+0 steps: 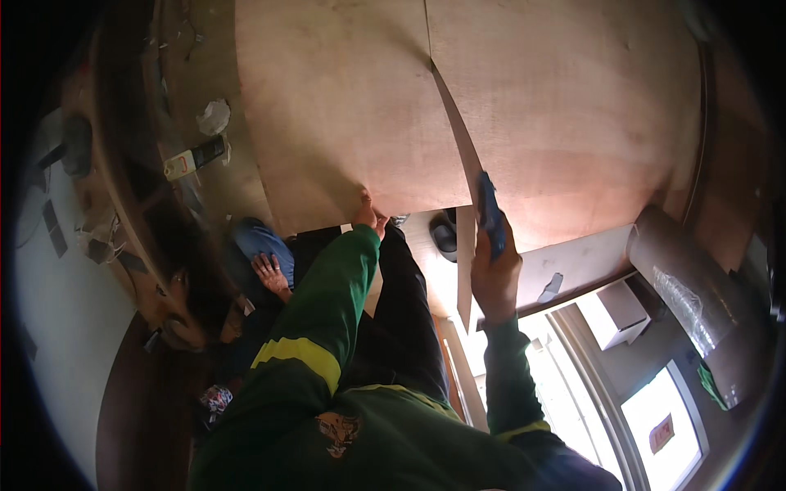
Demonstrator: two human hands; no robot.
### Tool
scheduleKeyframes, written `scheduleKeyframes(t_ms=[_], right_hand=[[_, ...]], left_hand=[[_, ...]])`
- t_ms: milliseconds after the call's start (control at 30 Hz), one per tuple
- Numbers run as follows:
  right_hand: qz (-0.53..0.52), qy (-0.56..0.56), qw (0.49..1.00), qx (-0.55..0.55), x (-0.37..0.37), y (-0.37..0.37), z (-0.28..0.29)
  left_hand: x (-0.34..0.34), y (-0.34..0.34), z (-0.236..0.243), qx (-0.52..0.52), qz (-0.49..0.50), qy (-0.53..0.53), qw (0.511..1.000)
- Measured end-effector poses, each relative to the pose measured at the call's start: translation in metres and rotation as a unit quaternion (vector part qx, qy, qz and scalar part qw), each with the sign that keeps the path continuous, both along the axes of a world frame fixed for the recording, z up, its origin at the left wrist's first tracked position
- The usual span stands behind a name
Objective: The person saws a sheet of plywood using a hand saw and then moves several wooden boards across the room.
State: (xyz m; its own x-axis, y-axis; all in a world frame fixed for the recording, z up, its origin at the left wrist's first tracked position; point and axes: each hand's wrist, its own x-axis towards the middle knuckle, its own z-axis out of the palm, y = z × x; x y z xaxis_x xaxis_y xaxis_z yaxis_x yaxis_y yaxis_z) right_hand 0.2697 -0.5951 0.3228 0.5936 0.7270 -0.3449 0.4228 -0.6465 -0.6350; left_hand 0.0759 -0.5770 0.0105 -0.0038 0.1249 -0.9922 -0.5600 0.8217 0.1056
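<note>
The right hand is closed in a firm grip around a slim blue hand tool, whose upper end sticks out above the fingers and presses against a long narrow strip of pale plywood standing on edge. That strip runs from the seam between two sheets down past the wrist, so the tool lies right on its face, just below where the large reddish-brown plywood sheet ends. The left hand reaches up in a green sleeve with a yellow band; its fingertips touch the lower edge of the paler plywood sheet on the left, and I cannot tell whether the fingers are spread or curled, since the sleeve hides most of them. The two hands are well apart, with the lower edges of both sheets between them. Below that edge a dark open gap shows a black rounded object, too dim to make out. Further right a thick cardboard tube wrapped partly in clear plastic leans near a bright window, close to the right sheet's corner. On the left another person crouches, one bare hand resting beside blue cloth, with scraps and a small white and black container lying beyond.
</note>
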Motion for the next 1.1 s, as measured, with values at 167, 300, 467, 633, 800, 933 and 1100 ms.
scheduleKeyframes(t_ms=[167,300,467,633,800,933,1100], right_hand=[[-0.010,0.028,1.000,0.001,0.025,0.087,-0.092],[0.016,-0.070,0.992,0.105,0.073,0.155,-0.161],[-0.022,0.077,0.996,-0.024,0.008,0.063,-0.033],[0.000,0.036,0.998,0.061,0.005,0.008,-0.016],[0.012,-0.062,0.993,0.100,0.078,0.137,-0.165],[0.041,-0.050,0.991,0.113,0.046,0.103,-0.132],[-0.011,0.037,0.999,-0.037,0.000,-0.025,0.016]], left_hand=[[-0.004,0.001,0.003,0.002,-0.003,-0.016,1.000],[0.024,0.004,-0.002,-0.020,0.000,-0.030,0.999],[-0.020,-0.001,-0.011,-0.009,0.030,0.002,1.000],[-0.007,0.003,-0.001,0.016,0.026,-0.010,0.999],[0.032,0.009,0.006,-0.023,0.002,-0.044,0.999],[0.005,0.012,-0.004,-0.024,0.009,-0.015,1.000],[-0.005,-0.002,-0.006,-0.012,0.014,-0.022,1.000]])
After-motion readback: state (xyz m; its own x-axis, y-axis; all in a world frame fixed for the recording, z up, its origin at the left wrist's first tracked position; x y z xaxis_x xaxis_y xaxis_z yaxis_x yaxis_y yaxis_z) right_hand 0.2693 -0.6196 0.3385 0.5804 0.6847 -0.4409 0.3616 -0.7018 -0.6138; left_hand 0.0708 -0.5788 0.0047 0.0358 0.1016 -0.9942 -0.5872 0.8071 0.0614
